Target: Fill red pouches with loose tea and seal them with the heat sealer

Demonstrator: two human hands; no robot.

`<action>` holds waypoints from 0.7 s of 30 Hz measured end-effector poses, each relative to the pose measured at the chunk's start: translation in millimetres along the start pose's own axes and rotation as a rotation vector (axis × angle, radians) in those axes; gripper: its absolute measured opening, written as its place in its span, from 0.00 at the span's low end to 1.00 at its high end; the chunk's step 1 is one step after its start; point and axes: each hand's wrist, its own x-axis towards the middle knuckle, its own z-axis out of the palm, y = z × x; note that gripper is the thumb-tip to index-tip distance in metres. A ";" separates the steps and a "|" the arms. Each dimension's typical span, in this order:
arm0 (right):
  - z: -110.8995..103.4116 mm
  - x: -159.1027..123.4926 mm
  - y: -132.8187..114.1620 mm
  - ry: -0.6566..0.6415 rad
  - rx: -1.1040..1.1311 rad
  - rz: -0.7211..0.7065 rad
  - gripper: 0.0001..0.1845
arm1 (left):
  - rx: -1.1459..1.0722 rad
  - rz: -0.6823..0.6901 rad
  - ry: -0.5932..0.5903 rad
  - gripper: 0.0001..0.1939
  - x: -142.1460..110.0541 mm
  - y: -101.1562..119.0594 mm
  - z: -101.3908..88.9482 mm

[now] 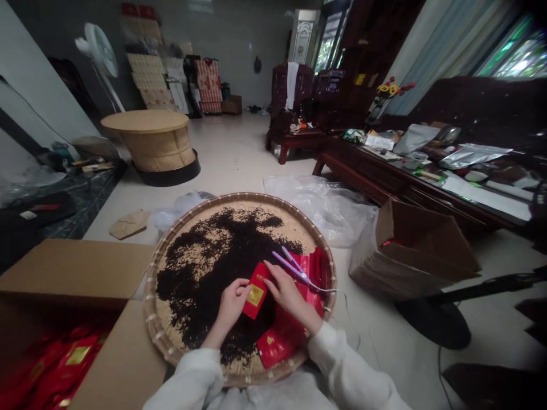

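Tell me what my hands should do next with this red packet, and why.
Probably clamp the purple sealer across the top of the red packet: your left hand is gripping the packet upright above the bamboo tray, and the sealer, with its cord attached, sits right at your right hand.

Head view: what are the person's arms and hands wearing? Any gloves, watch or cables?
The left sleeve and right sleeve are long, loose and white, in a soft-looking fabric, and reach the wrists. The left hand and right hand are bare: no gloves, and no watch or ring that I can make out. No cables run along either arm.
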 end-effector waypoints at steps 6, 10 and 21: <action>25.6 19.6 0.8 0.209 -0.206 -0.211 0.15 | -0.050 0.049 0.137 0.16 8.2 -7.3 -8.1; 25.1 28.0 1.7 0.212 -0.266 -0.241 0.09 | -0.052 0.062 0.105 0.17 12.4 -10.6 -10.0; 2.7 30.9 -15.1 -0.210 0.004 -0.269 0.06 | 0.113 0.093 -0.155 0.18 23.6 -3.0 -28.7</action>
